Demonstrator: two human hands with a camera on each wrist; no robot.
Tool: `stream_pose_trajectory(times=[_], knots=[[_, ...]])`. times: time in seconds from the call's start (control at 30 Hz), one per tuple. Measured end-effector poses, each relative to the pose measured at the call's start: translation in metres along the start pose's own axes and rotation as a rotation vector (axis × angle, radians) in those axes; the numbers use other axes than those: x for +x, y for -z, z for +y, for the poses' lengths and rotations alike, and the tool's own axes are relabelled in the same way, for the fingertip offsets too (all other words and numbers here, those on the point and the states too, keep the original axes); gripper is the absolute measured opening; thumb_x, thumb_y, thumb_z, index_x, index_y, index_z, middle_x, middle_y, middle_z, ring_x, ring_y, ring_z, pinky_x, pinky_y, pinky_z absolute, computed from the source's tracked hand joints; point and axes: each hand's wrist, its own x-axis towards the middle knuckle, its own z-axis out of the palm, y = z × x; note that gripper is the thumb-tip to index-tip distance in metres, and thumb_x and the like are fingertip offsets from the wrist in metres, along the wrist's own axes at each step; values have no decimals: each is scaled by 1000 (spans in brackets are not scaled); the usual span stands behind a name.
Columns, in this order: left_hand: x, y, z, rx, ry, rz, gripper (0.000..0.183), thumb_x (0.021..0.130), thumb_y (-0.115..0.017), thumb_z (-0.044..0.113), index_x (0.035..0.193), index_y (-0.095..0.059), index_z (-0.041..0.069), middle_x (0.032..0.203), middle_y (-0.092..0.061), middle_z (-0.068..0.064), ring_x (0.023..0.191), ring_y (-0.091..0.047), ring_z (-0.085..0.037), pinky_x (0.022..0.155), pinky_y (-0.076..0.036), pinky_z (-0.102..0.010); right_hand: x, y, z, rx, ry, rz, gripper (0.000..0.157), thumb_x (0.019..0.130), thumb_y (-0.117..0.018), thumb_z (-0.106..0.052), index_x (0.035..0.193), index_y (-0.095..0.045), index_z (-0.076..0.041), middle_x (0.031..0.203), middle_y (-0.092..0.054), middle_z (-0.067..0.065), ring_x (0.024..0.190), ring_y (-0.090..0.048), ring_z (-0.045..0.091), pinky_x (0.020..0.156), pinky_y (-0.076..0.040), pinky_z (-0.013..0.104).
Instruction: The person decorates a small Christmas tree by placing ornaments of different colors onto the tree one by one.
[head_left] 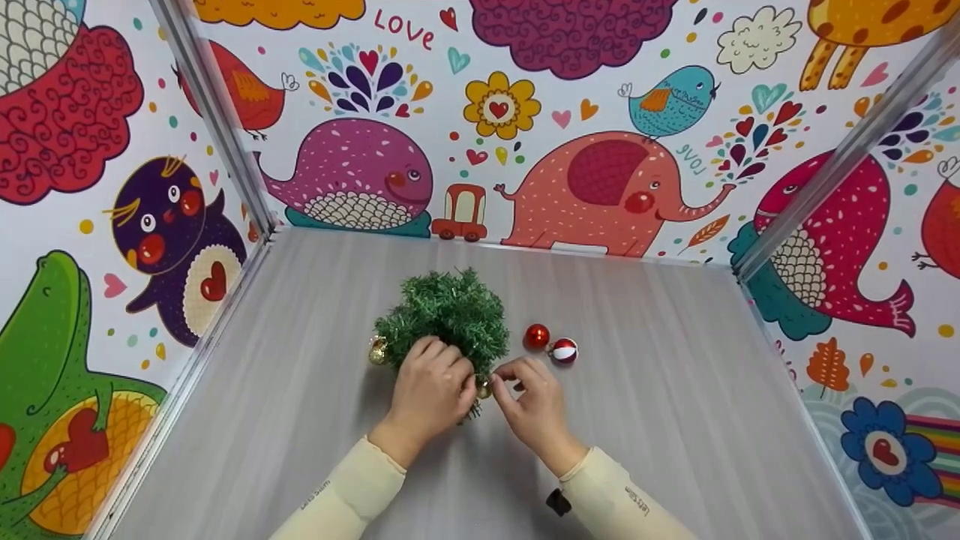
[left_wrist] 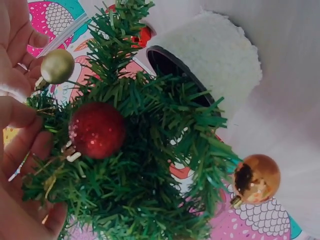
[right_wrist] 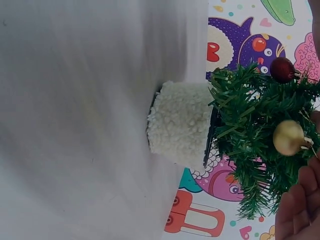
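Observation:
A small green artificial Christmas tree (head_left: 454, 304) stands on the table in a white, rough-textured pot (right_wrist: 180, 125) with a black rim. My left hand (head_left: 435, 382) grips a branch near the treetop, fingers curled in the needles. Close on its right, my right hand (head_left: 536, 401) pinches at the top of a gold bauble (left_wrist: 57, 66) with thumb and forefinger; the thin loop is partly hidden. A dark red bauble (left_wrist: 97, 131) hangs among the branches between the hands. Another gold bauble (head_left: 377, 350) hangs on the tree's left side.
Right of the tree, a shiny red bauble (head_left: 536, 337) and a red-and-white bauble (head_left: 564, 350) lie on the grey table (head_left: 660, 420). Panels printed with cartoon animals (head_left: 600, 195) enclose the back and both sides, joined by metal corner posts (head_left: 217, 112).

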Motion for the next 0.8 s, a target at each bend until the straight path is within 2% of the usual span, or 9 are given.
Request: stream_pose_trajectory(times=[0.37, 0.6, 0.8], knots=[[0, -2, 1, -11, 17, 26, 8, 73, -71, 12, 66, -67, 12, 69, -63, -1, 71, -60, -24, 90, -49, -43, 3, -3, 6, -29, 0, -3, 10, 88, -71, -10, 85, -67, -18, 87, -62, -9, 81, -58, 9, 62, -50, 22], [-1, -2, 1, -3, 15, 26, 8, 74, -71, 12, 66, -67, 11, 70, -63, -1, 72, -60, -24, 91, -48, -43, 2, -6, 8, -4, 11, -28, 8, 89, -69, -7, 88, -67, -15, 89, -63, -7, 82, -58, 13, 61, -54, 37], [-1, -1, 1, 32, -8, -11, 8, 74, -72, 13, 68, -67, 11, 72, -63, -3, 74, -60, -26, 93, -48, -45, -1, -7, 11, -72, 40, -74, 14, 85, -74, -6, 86, -67, -18, 87, -61, -10, 81, -57, 8, 61, -50, 23]])
